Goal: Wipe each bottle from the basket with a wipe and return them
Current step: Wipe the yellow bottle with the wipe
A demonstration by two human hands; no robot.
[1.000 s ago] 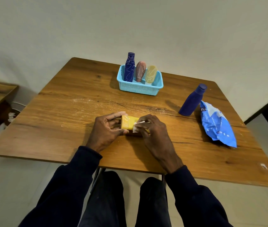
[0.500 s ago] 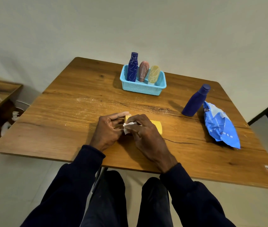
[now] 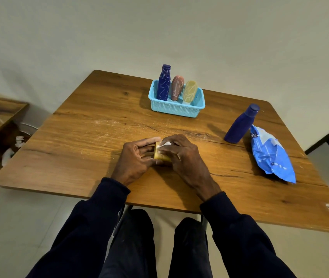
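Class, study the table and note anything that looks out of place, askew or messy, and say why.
A plain blue bottle stands outside the basket, beside the wipes pack. In the basket, the pink bottle and pale yellow bottle lean. White dusty streaks mark the table.

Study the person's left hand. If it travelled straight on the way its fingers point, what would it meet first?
The yellow bottle, whose end the left hand grips; just beyond it, probably, comes the right hand, holding the wipe on it.
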